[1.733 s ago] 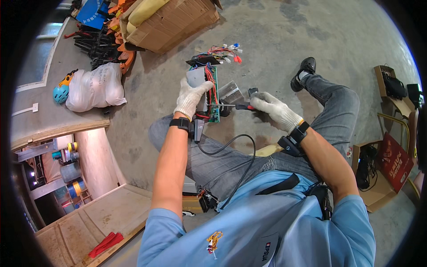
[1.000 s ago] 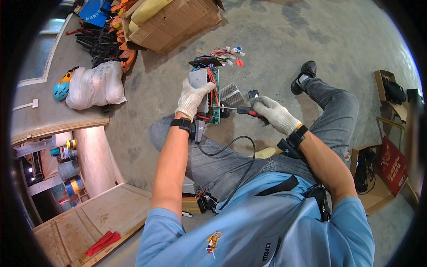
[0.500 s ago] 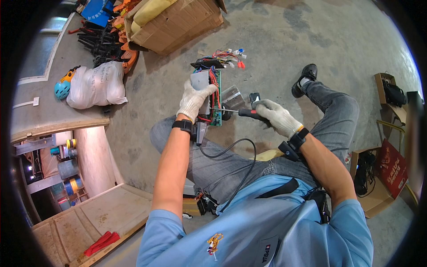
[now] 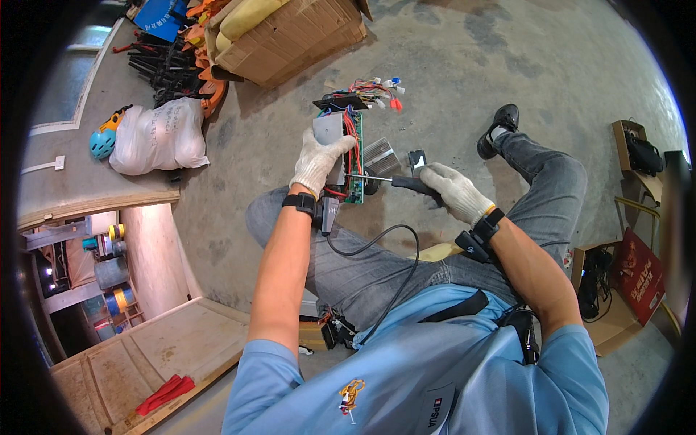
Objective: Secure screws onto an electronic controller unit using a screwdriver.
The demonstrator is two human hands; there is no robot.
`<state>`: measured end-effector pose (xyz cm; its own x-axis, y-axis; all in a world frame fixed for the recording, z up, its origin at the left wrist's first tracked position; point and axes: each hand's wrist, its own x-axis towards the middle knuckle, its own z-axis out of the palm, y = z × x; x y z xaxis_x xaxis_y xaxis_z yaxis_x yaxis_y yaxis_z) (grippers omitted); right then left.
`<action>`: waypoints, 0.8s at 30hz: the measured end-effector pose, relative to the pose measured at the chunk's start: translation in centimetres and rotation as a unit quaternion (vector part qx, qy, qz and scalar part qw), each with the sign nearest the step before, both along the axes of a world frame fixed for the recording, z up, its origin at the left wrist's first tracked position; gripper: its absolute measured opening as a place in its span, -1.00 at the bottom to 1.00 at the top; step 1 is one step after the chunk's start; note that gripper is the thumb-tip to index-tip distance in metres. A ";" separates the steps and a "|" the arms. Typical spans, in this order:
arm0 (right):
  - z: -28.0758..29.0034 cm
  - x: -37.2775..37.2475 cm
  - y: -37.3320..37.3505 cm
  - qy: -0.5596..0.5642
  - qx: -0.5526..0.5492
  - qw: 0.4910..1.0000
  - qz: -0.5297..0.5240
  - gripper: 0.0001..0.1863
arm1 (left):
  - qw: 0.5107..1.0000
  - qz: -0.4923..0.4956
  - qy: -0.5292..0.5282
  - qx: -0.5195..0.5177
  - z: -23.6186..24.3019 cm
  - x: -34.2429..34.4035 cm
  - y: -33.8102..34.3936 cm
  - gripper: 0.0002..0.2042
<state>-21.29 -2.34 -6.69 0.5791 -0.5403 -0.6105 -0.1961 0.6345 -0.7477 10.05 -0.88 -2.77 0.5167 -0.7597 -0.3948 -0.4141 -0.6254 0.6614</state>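
Left hand (image 4: 319,161) clamped on controller board (image 4: 354,168) over my knee; right hand (image 4: 454,192) gripping screwdriver (image 4: 391,180), tip at board edge. Board looks light, stiff, fragile: hold by casing, off the wires (image 4: 366,93).

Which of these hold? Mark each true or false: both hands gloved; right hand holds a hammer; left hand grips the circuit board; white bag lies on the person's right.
1. Both hands wear white gloves. True: left hand, right hand.
2. The right hand holds a hammer. False: it holds a screwdriver.
3. The left hand grips the green circuit board. True.
4. The white bag lies on the person's right. False: it lies to the left, beside the cardboard box.
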 end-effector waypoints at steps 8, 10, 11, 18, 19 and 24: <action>-1.7 0.2 0.3 -0.062 -0.078 0.994 -0.047 -0.47 | 1.000 0.004 -0.005 0.012 0.9 -0.6 0.1 0.14; -0.9 0.5 0.3 -0.075 0.059 0.993 -0.063 -0.44 | 1.000 0.000 0.001 0.007 0.7 -0.3 0.2 0.14; -0.9 0.2 0.1 -0.075 0.058 0.993 -0.063 -0.44 | 1.000 0.000 0.001 0.007 0.7 -0.3 0.2 0.14; -2.4 0.3 0.4 -0.008 -0.092 0.995 -0.037 -0.43 | 1.000 0.000 0.008 0.002 0.9 -0.7 0.0 0.17; -3.4 0.1 0.4 -0.039 -0.135 0.988 -0.067 -0.44 | 1.000 -0.001 0.015 -0.002 0.8 -0.9 -0.2 0.17; -0.4 0.2 -0.2 -0.009 0.001 1.000 -0.020 -0.46 | 1.000 0.005 0.015 0.009 1.2 -0.6 0.2 0.18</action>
<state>-21.05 -2.53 -7.12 0.5682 -0.5610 -0.6020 -0.1581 0.6435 -0.7489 9.45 -0.64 -1.54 0.5126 -0.7471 -0.4231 -0.3879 -0.6411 0.6622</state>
